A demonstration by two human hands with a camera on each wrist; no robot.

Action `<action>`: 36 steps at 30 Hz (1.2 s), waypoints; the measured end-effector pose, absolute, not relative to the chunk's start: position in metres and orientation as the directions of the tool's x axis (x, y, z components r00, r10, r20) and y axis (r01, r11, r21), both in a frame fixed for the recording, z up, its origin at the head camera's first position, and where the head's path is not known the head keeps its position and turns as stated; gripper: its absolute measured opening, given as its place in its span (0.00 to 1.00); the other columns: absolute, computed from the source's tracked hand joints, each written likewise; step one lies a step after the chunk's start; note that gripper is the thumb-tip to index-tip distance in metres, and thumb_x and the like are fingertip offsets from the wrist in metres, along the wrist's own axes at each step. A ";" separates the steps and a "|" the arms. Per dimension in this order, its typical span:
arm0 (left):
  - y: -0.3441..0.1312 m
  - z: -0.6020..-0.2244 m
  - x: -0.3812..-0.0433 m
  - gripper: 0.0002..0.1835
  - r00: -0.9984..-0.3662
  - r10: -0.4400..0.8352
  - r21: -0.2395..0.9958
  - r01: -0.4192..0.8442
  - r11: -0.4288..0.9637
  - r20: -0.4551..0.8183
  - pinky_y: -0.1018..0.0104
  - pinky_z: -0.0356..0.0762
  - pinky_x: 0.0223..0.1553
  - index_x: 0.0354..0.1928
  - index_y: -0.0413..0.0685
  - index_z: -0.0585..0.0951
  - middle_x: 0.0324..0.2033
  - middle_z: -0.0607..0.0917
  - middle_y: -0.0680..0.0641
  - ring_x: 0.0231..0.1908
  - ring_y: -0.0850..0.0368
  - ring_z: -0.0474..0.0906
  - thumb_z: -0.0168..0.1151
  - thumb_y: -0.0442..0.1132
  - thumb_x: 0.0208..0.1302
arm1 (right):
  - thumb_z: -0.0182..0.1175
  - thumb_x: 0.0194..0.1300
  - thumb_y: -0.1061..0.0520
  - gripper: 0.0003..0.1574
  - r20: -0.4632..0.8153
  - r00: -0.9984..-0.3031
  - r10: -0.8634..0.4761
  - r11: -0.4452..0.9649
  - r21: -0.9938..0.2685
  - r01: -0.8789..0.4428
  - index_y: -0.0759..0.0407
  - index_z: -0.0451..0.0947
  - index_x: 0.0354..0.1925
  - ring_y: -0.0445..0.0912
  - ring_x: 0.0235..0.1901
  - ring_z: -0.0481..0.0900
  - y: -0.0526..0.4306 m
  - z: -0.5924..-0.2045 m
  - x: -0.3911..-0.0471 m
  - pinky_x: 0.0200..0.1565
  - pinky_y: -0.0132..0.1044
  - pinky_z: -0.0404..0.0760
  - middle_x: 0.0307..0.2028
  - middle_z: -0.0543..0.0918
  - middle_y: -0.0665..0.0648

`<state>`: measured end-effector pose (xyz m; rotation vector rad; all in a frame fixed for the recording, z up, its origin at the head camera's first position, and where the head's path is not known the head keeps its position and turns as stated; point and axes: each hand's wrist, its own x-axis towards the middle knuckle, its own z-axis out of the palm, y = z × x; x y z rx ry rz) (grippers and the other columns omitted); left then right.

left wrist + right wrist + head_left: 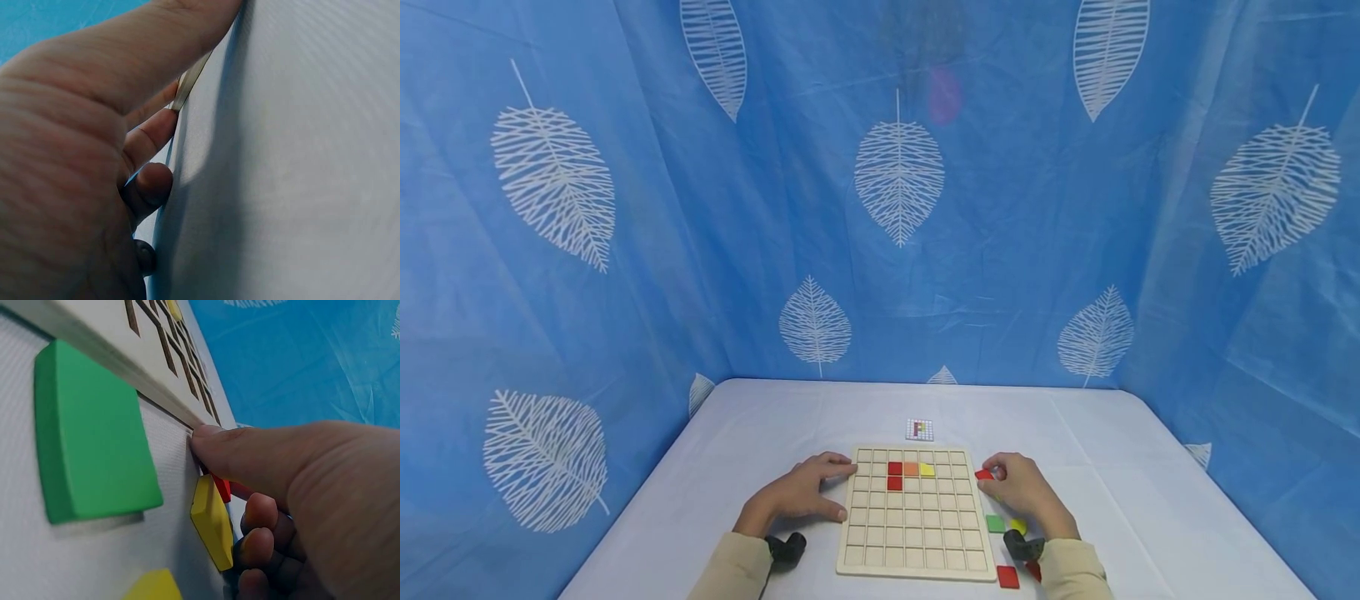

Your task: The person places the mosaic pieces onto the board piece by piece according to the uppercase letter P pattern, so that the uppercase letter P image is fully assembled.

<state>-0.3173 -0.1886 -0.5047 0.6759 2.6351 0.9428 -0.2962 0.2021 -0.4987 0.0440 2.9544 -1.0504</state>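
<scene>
Over white cloth [1075, 433], the right hand [1026, 492] pinches a red tile [983, 475] — the nearby yellow tile [214, 519] might snag it — while the left hand [797, 492], spread, touches the board [917, 572].

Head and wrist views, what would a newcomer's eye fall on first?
Probably the blue curtain with white leaf prints, filling most of the head view. Next, the pale grid board on the white table between the left hand and right hand, carrying two red tiles, an orange tile and a yellow tile near its far edge. In the right wrist view, the green tile looms large at left, beside the board.
</scene>
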 end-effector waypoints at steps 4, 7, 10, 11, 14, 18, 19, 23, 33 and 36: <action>-0.189 -0.506 -0.319 0.45 -0.857 0.508 0.647 0.338 0.684 -0.090 0.32 0.60 0.69 0.70 0.62 0.73 0.69 0.71 0.47 0.72 0.39 0.63 0.79 0.56 0.48 | 0.71 0.59 0.53 0.23 -0.017 -0.999 0.030 0.777 -0.629 0.034 0.61 0.82 0.51 0.46 0.33 0.71 0.202 -0.500 -0.298 0.32 0.37 0.68 0.31 0.74 0.53; -0.190 -0.506 -0.320 0.45 -0.854 0.513 0.643 0.348 0.683 -0.083 0.33 0.60 0.70 0.71 0.62 0.73 0.69 0.71 0.47 0.72 0.40 0.63 0.79 0.57 0.48 | 0.71 0.60 0.54 0.24 -0.014 -1.000 0.028 0.774 -0.633 0.031 0.62 0.82 0.53 0.45 0.33 0.71 0.202 -0.500 -0.299 0.32 0.37 0.68 0.30 0.74 0.53; -0.189 -0.506 -0.320 0.46 -0.853 0.517 0.641 0.357 0.680 -0.073 0.33 0.60 0.69 0.71 0.61 0.73 0.69 0.71 0.47 0.71 0.40 0.63 0.79 0.57 0.47 | 0.70 0.61 0.53 0.25 -0.011 -1.000 0.023 0.771 -0.636 0.025 0.63 0.81 0.54 0.45 0.32 0.71 0.203 -0.500 -0.300 0.33 0.37 0.68 0.30 0.75 0.53; -0.189 -0.506 -0.320 0.46 -0.854 0.515 0.638 0.357 0.682 -0.072 0.33 0.60 0.70 0.71 0.61 0.73 0.69 0.71 0.47 0.72 0.40 0.63 0.79 0.58 0.47 | 0.70 0.62 0.53 0.25 -0.008 -1.000 0.021 0.773 -0.634 0.021 0.63 0.81 0.54 0.45 0.33 0.71 0.203 -0.500 -0.300 0.33 0.37 0.68 0.30 0.75 0.53; -0.189 -0.506 -0.320 0.46 -0.855 0.513 0.637 0.358 0.682 -0.069 0.33 0.60 0.70 0.70 0.62 0.73 0.69 0.71 0.48 0.71 0.40 0.63 0.79 0.58 0.47 | 0.69 0.63 0.52 0.25 -0.013 -0.999 0.030 0.767 -0.641 0.031 0.63 0.80 0.55 0.45 0.33 0.72 0.204 -0.502 -0.302 0.34 0.36 0.69 0.31 0.76 0.53; -0.190 -0.507 -0.319 0.46 -0.856 0.513 0.646 0.358 0.674 -0.061 0.31 0.57 0.70 0.70 0.61 0.73 0.68 0.71 0.47 0.72 0.40 0.62 0.80 0.56 0.47 | 0.68 0.65 0.51 0.24 0.001 -1.000 0.026 0.759 -0.651 0.019 0.61 0.80 0.55 0.45 0.34 0.73 0.206 -0.504 -0.304 0.35 0.36 0.71 0.34 0.77 0.53; -0.190 -0.507 -0.319 0.45 -0.856 0.514 0.649 0.359 0.671 -0.058 0.30 0.57 0.70 0.70 0.60 0.73 0.68 0.71 0.47 0.72 0.39 0.62 0.80 0.56 0.47 | 0.67 0.65 0.51 0.24 0.010 -1.000 0.019 0.757 -0.654 0.008 0.61 0.80 0.56 0.45 0.35 0.73 0.206 -0.504 -0.304 0.35 0.36 0.71 0.34 0.77 0.53; -0.190 -0.508 -0.318 0.45 -0.855 0.516 0.652 0.361 0.667 -0.055 0.29 0.55 0.70 0.71 0.60 0.73 0.69 0.71 0.47 0.72 0.39 0.62 0.80 0.54 0.48 | 0.64 0.68 0.52 0.22 0.030 -1.000 0.000 0.741 -0.671 -0.020 0.59 0.79 0.57 0.45 0.36 0.72 0.207 -0.505 -0.304 0.35 0.37 0.70 0.35 0.76 0.53; -0.191 -0.508 -0.319 0.45 -0.848 0.528 0.651 0.373 0.662 -0.052 0.31 0.57 0.70 0.71 0.60 0.73 0.69 0.71 0.47 0.72 0.40 0.62 0.80 0.55 0.48 | 0.65 0.68 0.51 0.20 0.094 -0.995 -0.027 0.706 -0.703 -0.085 0.53 0.79 0.56 0.45 0.36 0.70 0.202 -0.496 -0.304 0.33 0.33 0.71 0.38 0.74 0.53; -0.191 -0.508 -0.320 0.46 -0.847 0.529 0.649 0.373 0.663 -0.052 0.31 0.57 0.70 0.71 0.60 0.73 0.69 0.71 0.48 0.72 0.40 0.63 0.80 0.55 0.48 | 0.65 0.68 0.51 0.21 0.117 -0.992 -0.040 0.706 -0.700 -0.111 0.54 0.79 0.57 0.45 0.38 0.71 0.199 -0.492 -0.302 0.34 0.32 0.72 0.40 0.74 0.53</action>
